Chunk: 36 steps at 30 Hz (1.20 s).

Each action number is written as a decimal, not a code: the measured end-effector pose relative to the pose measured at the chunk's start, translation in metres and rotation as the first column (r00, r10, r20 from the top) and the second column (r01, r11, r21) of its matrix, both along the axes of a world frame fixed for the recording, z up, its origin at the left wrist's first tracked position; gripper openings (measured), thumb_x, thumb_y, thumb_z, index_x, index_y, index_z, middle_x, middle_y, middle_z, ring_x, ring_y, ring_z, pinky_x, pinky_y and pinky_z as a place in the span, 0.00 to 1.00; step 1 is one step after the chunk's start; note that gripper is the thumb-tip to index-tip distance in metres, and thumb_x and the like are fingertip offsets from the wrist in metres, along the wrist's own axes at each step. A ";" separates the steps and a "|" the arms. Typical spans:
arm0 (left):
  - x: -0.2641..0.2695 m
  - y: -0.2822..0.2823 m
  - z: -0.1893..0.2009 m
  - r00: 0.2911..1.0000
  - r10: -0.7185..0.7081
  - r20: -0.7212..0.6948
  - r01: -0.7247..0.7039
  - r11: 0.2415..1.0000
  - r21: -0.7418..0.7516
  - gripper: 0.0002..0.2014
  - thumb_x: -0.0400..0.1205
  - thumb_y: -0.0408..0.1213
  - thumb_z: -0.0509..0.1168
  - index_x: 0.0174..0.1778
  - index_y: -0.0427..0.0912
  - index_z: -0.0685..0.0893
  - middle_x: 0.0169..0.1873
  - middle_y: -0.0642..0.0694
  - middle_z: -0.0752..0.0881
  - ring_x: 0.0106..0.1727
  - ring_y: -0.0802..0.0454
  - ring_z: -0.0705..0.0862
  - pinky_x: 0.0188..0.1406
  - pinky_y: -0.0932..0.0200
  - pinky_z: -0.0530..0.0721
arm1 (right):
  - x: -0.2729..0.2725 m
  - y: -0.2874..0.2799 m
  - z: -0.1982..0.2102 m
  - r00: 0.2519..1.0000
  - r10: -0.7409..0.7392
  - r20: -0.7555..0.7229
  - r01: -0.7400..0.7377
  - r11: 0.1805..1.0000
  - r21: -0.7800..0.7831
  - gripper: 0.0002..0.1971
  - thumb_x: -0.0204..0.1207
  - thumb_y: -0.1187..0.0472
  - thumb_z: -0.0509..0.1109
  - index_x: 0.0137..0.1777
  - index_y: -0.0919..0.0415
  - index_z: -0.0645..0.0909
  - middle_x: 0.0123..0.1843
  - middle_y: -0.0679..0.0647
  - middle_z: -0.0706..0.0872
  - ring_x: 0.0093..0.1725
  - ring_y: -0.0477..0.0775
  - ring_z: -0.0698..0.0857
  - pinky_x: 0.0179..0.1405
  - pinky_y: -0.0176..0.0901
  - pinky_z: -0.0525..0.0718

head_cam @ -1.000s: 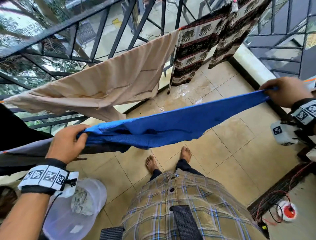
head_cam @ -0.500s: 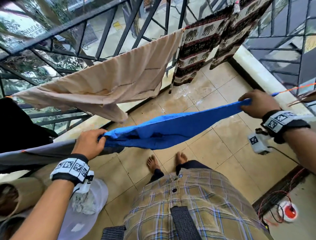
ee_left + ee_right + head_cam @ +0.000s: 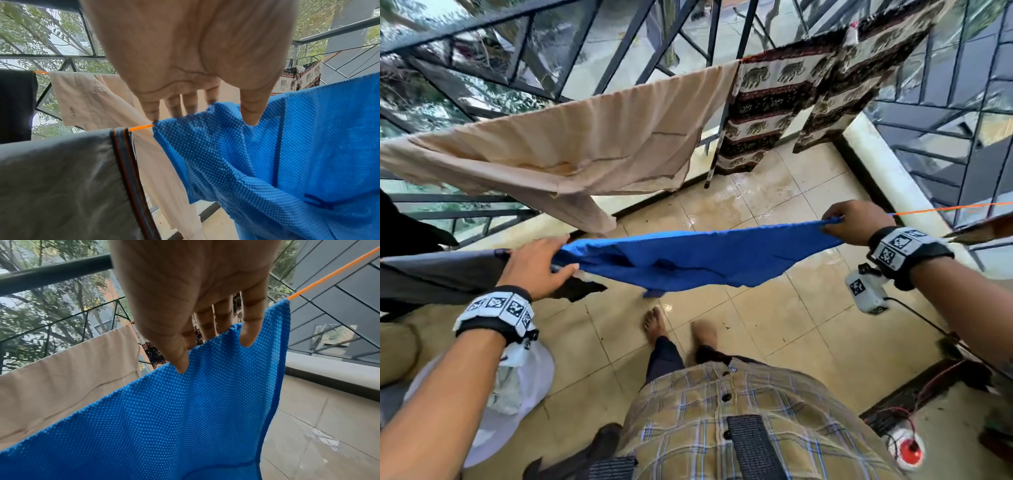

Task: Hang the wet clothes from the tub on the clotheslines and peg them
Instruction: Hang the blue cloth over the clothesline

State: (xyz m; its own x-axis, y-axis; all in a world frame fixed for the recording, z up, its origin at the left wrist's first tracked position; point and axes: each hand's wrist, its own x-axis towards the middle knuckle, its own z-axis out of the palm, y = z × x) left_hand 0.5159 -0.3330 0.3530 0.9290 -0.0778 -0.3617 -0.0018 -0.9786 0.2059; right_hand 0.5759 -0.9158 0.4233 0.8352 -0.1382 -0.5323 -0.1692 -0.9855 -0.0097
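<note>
Writing: I read no brand or label; a small dark mark on the beige garment [image 3: 86, 100] is too blurred to make out. My wristbands carry square black-and-white coded markers only.
Grey garment [image 3: 438, 274]: hangs over the orange clothesline [image 3: 141, 127] at the far left, its band edged with thin orange stripes, just beside the blue cloth.
Left hand [image 3: 536, 263]: I rest it on the left end of the blue cloth [image 3: 698, 257]; the fingers [image 3: 174, 105] reach over the top fold and the thumb lies on the near face. Grip: fingers extended and relaxed, touching the cloth, not clamped.
Blue cloth: bright blue mesh-like fabric covered in fine pale dots, with a hemmed edge. It is draped over the orange clothesline between my two hands, sagging in the middle, with a darker blue stitched patch low on its left part.
Beige garment: hangs on the farther line, behind the blue cloth.
Elephant-print cloth [image 3: 770, 109]: hangs right of the beige garment, dark red and cream bands.
Right hand [image 3: 849, 222]: Grip: clamped on the blue cloth's right top edge, thumb in front, fingers behind.
Floor [image 3: 791, 308]: tan tiles, wet near the railing.
</note>
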 end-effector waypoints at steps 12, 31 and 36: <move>-0.067 -0.020 0.039 0.946 0.321 0.054 -0.299 0.922 -0.245 0.18 0.78 0.34 0.74 0.65 0.39 0.86 0.59 0.37 0.86 0.61 0.39 0.84 0.63 0.50 0.78 | 0.032 0.090 0.024 0.941 0.284 0.182 -0.308 0.944 0.120 0.11 0.74 0.43 0.72 0.53 0.43 0.85 0.51 0.45 0.89 0.51 0.55 0.87 0.44 0.44 0.81; -0.399 0.077 -0.034 0.345 0.860 -0.376 -0.888 0.169 -0.427 0.06 0.81 0.26 0.69 0.52 0.38 0.87 0.42 0.43 0.88 0.34 0.68 0.84 0.39 0.80 0.78 | -0.136 0.532 -0.046 0.426 0.901 -0.086 -0.795 0.418 0.440 0.08 0.74 0.48 0.71 0.50 0.44 0.88 0.51 0.49 0.91 0.53 0.56 0.88 0.53 0.45 0.84; -0.470 0.124 -0.070 0.222 0.848 -0.481 -0.909 0.002 -0.417 0.07 0.82 0.26 0.68 0.54 0.35 0.88 0.46 0.39 0.90 0.41 0.53 0.87 0.46 0.69 0.84 | -0.210 0.639 -0.079 0.304 0.919 -0.252 -0.786 0.392 0.478 0.09 0.77 0.49 0.72 0.54 0.47 0.88 0.53 0.51 0.91 0.55 0.55 0.87 0.55 0.42 0.82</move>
State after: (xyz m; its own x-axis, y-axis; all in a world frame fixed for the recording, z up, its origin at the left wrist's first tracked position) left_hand 0.0457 -0.2090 0.2833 0.4048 0.5963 -0.6933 0.8165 0.1057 0.5676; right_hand 0.3659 -0.2763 0.3448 0.0766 0.6853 -0.7242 0.7180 -0.5419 -0.4368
